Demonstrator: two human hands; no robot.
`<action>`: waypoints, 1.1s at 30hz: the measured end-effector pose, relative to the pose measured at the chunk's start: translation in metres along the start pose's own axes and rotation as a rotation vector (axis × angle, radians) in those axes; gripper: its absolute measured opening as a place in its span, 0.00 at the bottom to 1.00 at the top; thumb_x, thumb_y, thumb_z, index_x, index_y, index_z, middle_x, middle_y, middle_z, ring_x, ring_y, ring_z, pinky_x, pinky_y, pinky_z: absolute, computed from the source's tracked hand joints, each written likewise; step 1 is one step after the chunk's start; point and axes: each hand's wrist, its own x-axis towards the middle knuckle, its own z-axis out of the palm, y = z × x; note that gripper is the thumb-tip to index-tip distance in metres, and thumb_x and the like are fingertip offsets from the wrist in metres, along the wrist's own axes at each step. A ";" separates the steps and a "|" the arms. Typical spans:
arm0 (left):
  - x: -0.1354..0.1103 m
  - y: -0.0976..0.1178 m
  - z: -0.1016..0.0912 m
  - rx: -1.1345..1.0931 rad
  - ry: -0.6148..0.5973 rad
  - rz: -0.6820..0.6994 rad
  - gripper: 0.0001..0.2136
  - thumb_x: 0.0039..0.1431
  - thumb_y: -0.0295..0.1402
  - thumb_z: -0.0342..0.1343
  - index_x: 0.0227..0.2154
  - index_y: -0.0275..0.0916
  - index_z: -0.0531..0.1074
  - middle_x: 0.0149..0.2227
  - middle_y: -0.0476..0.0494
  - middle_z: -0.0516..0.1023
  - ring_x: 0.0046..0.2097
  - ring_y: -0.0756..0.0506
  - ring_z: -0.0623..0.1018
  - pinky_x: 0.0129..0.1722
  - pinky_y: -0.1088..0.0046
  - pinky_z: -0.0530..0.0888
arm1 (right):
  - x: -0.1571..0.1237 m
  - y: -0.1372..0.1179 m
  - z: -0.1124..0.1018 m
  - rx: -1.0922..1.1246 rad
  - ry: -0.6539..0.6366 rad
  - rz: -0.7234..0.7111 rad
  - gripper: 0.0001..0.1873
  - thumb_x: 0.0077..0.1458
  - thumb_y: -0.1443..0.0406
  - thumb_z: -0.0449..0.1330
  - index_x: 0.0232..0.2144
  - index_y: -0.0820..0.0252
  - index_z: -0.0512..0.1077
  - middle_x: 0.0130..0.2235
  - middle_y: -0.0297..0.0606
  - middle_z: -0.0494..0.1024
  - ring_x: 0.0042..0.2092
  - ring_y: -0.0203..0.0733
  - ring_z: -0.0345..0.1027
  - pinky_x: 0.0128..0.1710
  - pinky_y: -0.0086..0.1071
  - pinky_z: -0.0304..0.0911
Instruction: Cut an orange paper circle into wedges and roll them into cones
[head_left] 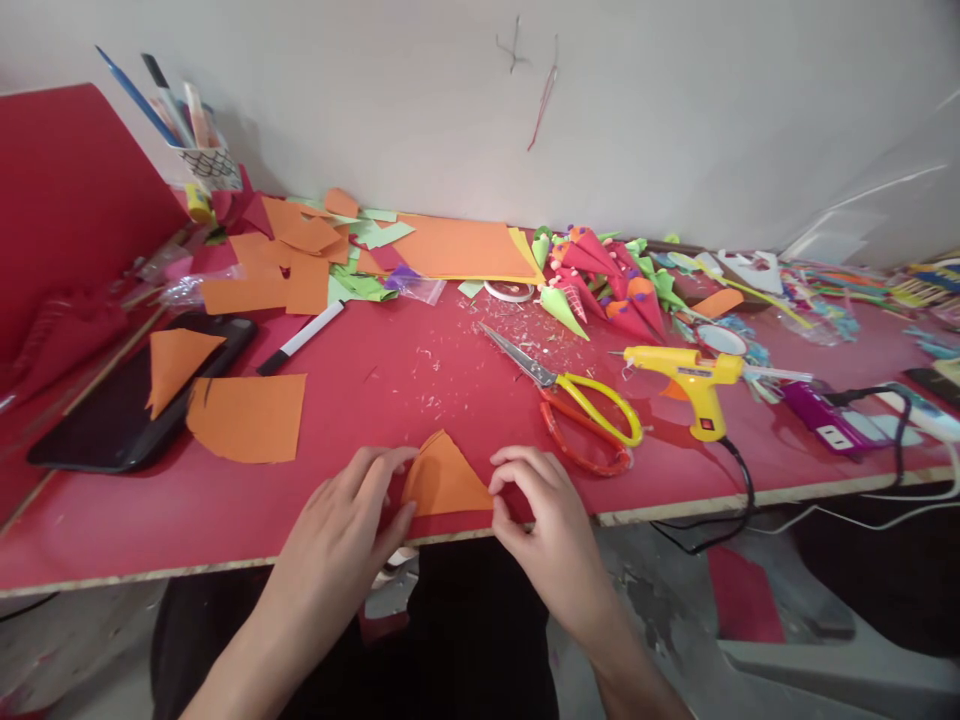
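A fan-shaped piece of orange paper [446, 480] lies near the table's front edge, its point facing away from me. My left hand [352, 510] grips its left side, fingers curled and thumb at the lower edge. At the opposite corner, my right hand [544, 520] pinches the paper between thumb and fingers. Right of the paper rest scissors [589, 405] with one yellow and one red handle, blades parted slightly. Another cut orange sheet [247, 420] with a curved side lies to the left, partly against a black phone [127, 410] that carries a folded orange piece [180, 365].
A yellow glue gun [697, 380] with a black cord sits to the right, near a purple power strip [836, 420]. Behind are orange sheets [465, 250], paper scraps and a pile of small red and green cones [600, 270]. A black-capped marker [304, 338] lies left.
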 end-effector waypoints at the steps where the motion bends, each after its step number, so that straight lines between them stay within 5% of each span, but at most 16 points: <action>1: 0.000 0.000 0.000 0.015 0.002 0.007 0.13 0.59 0.33 0.43 0.47 0.41 0.60 0.40 0.45 0.69 0.37 0.46 0.74 0.35 0.68 0.71 | 0.000 0.001 0.000 0.002 -0.002 -0.005 0.10 0.44 0.78 0.51 0.27 0.59 0.64 0.37 0.36 0.70 0.39 0.40 0.63 0.38 0.34 0.60; 6: 0.001 -0.002 0.001 0.025 -0.041 0.041 0.15 0.59 0.32 0.42 0.49 0.44 0.60 0.43 0.45 0.68 0.38 0.46 0.74 0.37 0.67 0.71 | -0.007 0.010 -0.001 -0.055 -0.010 -0.174 0.17 0.48 0.78 0.48 0.35 0.57 0.69 0.40 0.37 0.71 0.42 0.40 0.64 0.41 0.35 0.62; 13: 0.003 -0.007 0.002 -0.006 -0.051 0.073 0.13 0.60 0.33 0.42 0.46 0.45 0.63 0.43 0.46 0.67 0.39 0.47 0.74 0.37 0.68 0.71 | -0.030 0.008 0.015 -0.296 0.223 -0.533 0.16 0.52 0.70 0.53 0.44 0.57 0.70 0.41 0.38 0.73 0.44 0.40 0.63 0.50 0.38 0.55; 19: 0.003 -0.008 0.003 -0.007 -0.078 0.046 0.12 0.59 0.32 0.43 0.46 0.45 0.63 0.44 0.45 0.68 0.42 0.46 0.73 0.38 0.68 0.71 | -0.034 0.000 0.037 -0.333 0.205 -0.459 0.17 0.54 0.64 0.54 0.47 0.61 0.69 0.41 0.37 0.74 0.44 0.38 0.64 0.55 0.37 0.49; 26: 0.003 -0.009 0.001 -0.018 -0.095 0.042 0.12 0.59 0.34 0.44 0.46 0.46 0.64 0.44 0.46 0.67 0.42 0.46 0.73 0.39 0.69 0.71 | -0.038 0.019 0.020 -0.325 0.287 -0.419 0.15 0.52 0.66 0.55 0.42 0.60 0.71 0.38 0.40 0.74 0.42 0.42 0.64 0.47 0.39 0.58; 33: 0.001 -0.005 -0.004 -0.014 -0.109 0.064 0.14 0.58 0.29 0.42 0.46 0.44 0.63 0.45 0.44 0.68 0.44 0.46 0.73 0.40 0.67 0.71 | -0.035 0.023 0.005 -0.321 0.240 -0.466 0.15 0.48 0.71 0.55 0.41 0.62 0.70 0.36 0.40 0.76 0.40 0.42 0.68 0.42 0.37 0.65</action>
